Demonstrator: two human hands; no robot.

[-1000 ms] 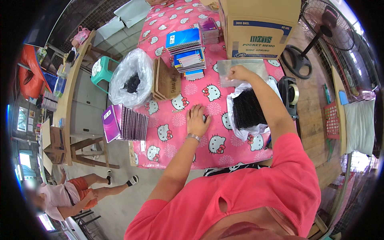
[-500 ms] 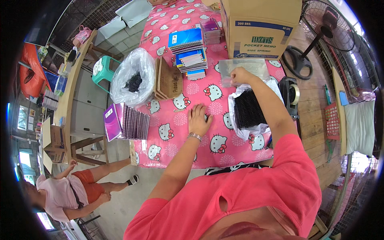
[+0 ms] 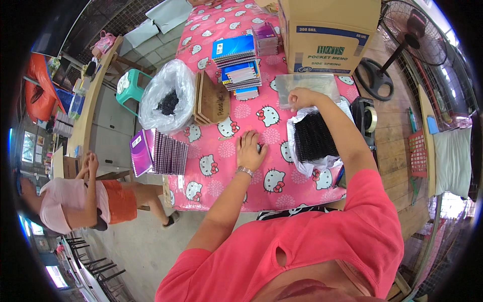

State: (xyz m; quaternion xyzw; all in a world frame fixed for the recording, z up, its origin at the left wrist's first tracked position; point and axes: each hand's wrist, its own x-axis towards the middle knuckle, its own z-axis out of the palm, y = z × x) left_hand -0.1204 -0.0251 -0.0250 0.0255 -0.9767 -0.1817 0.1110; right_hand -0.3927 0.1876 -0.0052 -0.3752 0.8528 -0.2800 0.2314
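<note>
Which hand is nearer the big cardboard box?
Right. The right hand is in front of the cardboard box, over clear plastic; the left hand is farther back on the pink tablecloth.

Cloth (image 3: 261, 98) pink — white cat faces, red bows, pale flower bursts. Coils (image 3: 314, 138) black, wrap (image 3: 302, 167) white. Plastic (image 3: 324, 84) clear-greyish. Left notebooks (image 3: 168, 155) purple, big front stack (image 3: 233, 47) blue on top. Box (image 3: 329, 43) brown — blue band, green print. Stool (image 3: 134, 88) teal. Shirt (image 3: 297, 236) coral.

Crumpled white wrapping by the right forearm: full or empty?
Not empty: tightly packed black coils show inside the open crumpled white wrapping; depth cannot be told.
</note>
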